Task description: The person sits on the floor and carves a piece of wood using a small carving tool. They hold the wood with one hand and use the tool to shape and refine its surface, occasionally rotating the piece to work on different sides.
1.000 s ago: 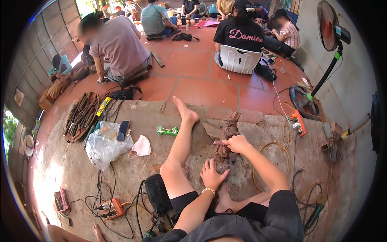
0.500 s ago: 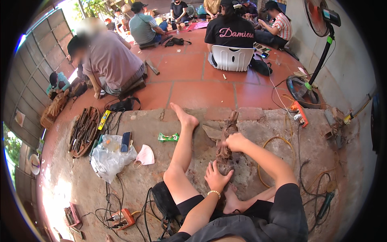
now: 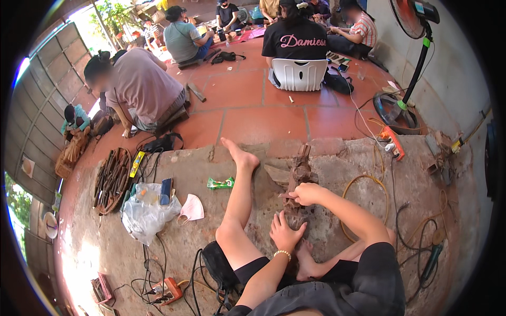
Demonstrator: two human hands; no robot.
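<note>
A brown carved wooden piece [image 3: 300,171] lies on the worn concrete between my legs, its long axis pointing away from me. Over its near end my left hand [image 3: 285,231] rests with fingers spread, a beaded bracelet on the wrist. My right hand [image 3: 308,194] is closed in a pinch on a small flat brown piece [image 3: 286,195], held against the middle of the carving; its exact kind is too small to make out. Just left of the carving's far part, a flat greyish slab [image 3: 276,174] lies on the ground. My bare feet flank the work.
To the left are a basket of tools [image 3: 112,181], a plastic bag [image 3: 147,216], a phone [image 3: 166,191], a pink mask [image 3: 192,208] and a green wrapper [image 3: 220,183]. Cables trail from orange power strips [image 3: 168,291] on both sides. A fan [image 3: 414,68] stands right. Several people sit ahead.
My right hand has turned and drawn slightly nearer along the carving, and the flat brown piece now shows in its fingers. My left hand stays on the near end. The view has shifted slightly.
</note>
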